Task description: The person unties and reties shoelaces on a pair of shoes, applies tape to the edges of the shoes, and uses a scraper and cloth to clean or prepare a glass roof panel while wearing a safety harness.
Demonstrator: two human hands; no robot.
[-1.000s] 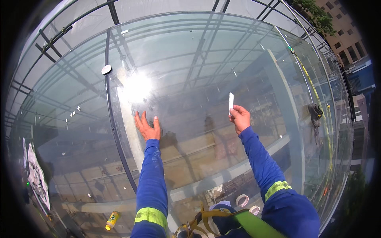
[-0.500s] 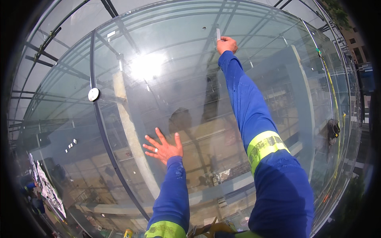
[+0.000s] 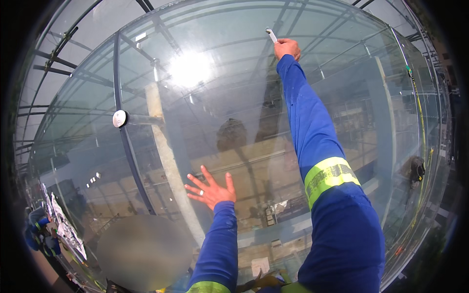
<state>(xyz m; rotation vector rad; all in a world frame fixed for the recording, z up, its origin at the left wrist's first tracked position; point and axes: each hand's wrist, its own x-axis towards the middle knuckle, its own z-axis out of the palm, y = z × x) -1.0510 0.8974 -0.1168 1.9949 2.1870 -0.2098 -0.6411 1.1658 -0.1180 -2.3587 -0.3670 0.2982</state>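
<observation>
A large sheet of glass [image 3: 273,180] spreads under both arms, reflecting the sun and dark frames. On it lies my left hand [image 3: 213,191], flat with fingers spread, a ring on one finger, holding nothing. My right arm is stretched to the far part of the glass. There my right hand [image 3: 288,48] is closed around a thin, flat, pale scraper-like tool [image 3: 272,35]; its exact kind is unclear. The tool's far end meets a small dark speck [image 3: 267,31] on the glass. Both blue sleeves have yellow reflective bands.
A dark joint [image 3: 128,151] with a round metal fitting [image 3: 119,118] runs along the glass left of my hand. A yellow strap [image 3: 421,110] and a dark object [image 3: 416,169] are at the right. Another person [image 3: 41,225] is at the lower left. A blurred patch hides part there.
My right hand has shifted slightly farther and right, and the tool now tilts left toward the dark speck. The view has moved a little; a blurred patch appeared at lower left. My left hand stays spread.
</observation>
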